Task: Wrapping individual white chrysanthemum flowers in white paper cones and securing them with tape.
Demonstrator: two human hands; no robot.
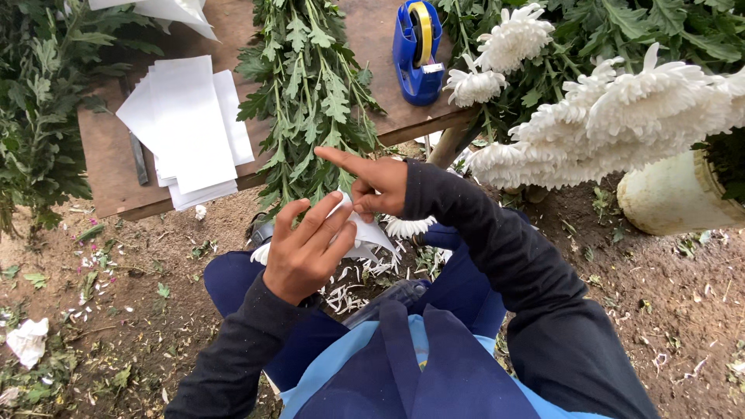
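Left hand: [306,248] lower centre of the frame, fingers curled together around a thin white paper sheet [365,231], closed on its left side.
Right hand: [376,185] centre of the frame, thumb and lower fingers pinched on the upper edge of the same sheet, index finger stretched out toward the upper left.
White chrysanthemum bloom: [407,226] just below the right hand, peeking out from the paper, mostly hidden.
Handling: paper likely light, limp, easy to crease or tear; bloom soft, petals shed readily, judging by the loose ones on the ground; safest hold probably on the paper edges and the stem, not the petals.
Worn wooden table: [105,167] upper left of the frame.
Stack of white paper sheets: [186,128] on the table, left part.
Bundle of green leafy stems: [310,93] upper centre, hanging over the table edge.
Blue tape dispenser with yellow roll: [417,50] top centre, on the table.
Cluster of white chrysanthemums: [621,124] upper right.
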